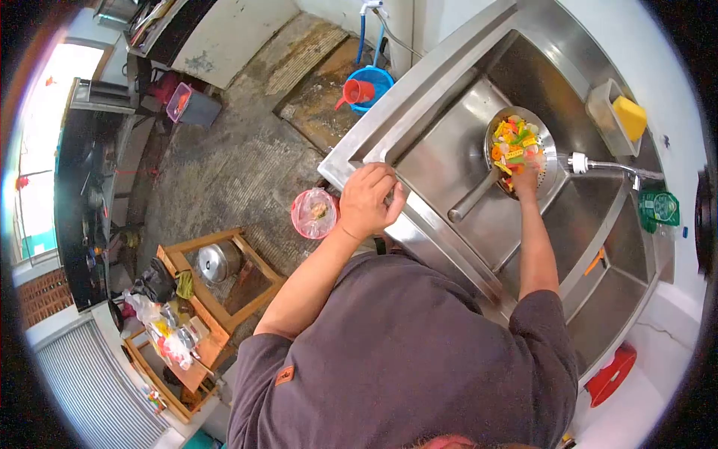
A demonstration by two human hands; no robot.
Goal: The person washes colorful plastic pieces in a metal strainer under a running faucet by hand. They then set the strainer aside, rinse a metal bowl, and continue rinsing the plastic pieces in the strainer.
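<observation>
A round metal strainer (pixel 550 140) with a long handle (pixel 473 197) rests in the large steel sink basin (pixel 441 138). Cut vegetables in yellow, orange, red and green (pixel 511 142) lie inside it. My right hand (pixel 526 178) reaches into the strainer among the vegetables, and its fingers are partly hidden there. The tap (pixel 580 162) points at the strainer from the right, with water seeming to run from it. My left hand (pixel 369 199) is at the sink's near left edge, its fingers curled and no object visible in it.
A pink-rimmed bin (pixel 315 213) stands on the floor below my left hand. A holder with a yellow sponge (pixel 630 118) and a green pouch (pixel 659 209) sit behind the sink. A blue basin with a red dipper (pixel 359 91) and a wooden frame with a metal pot (pixel 214 263) are farther left.
</observation>
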